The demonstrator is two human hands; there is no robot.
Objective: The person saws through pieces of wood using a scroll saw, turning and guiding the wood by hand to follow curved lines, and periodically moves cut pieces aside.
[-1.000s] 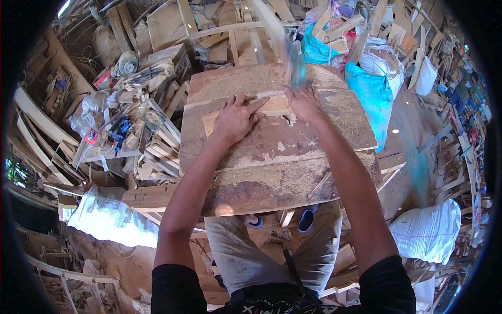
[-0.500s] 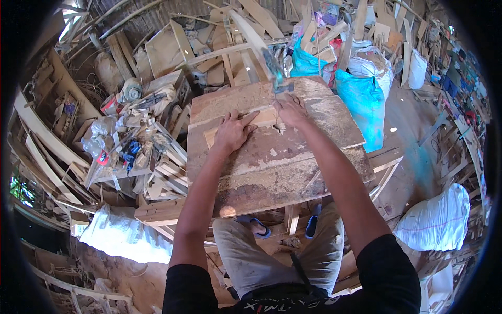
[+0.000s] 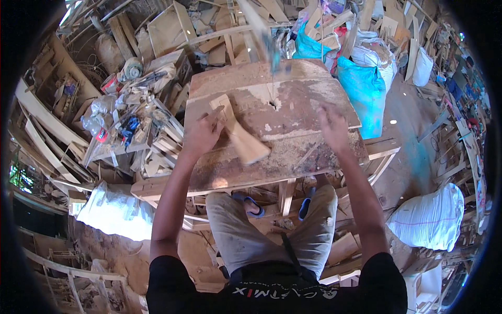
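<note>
A flared, pale piece of wood (image 3: 241, 137) lies slantwise on the worn saw table (image 3: 293, 112), its wide end toward me. My left hand (image 3: 204, 135) holds it by the narrower far part, fingers at its left edge. Apart from the wood, my right hand (image 3: 333, 127) is over the table's right side, slightly blurred, fingers spread and holding nothing. Between the hands a thin saw blade (image 3: 272, 86) passes down into a ragged hole (image 3: 273, 104) in the tabletop. Above it, the saw's wooden arm (image 3: 253, 18) with a turquoise fitting (image 3: 275, 60) is smeared by motion.
Wood offcuts (image 3: 162, 138) and tools crowd the left. Turquoise sacks (image 3: 361, 97) stand just past the table's right corner. White sacks lie at the lower right (image 3: 431, 217) and lower left (image 3: 117, 212). The table's wooden frame (image 3: 384, 149) juts out at the right.
The piece of wood has come away from the blade, turned, and moved left and toward me with my left hand. My right hand has let go and moved right.
</note>
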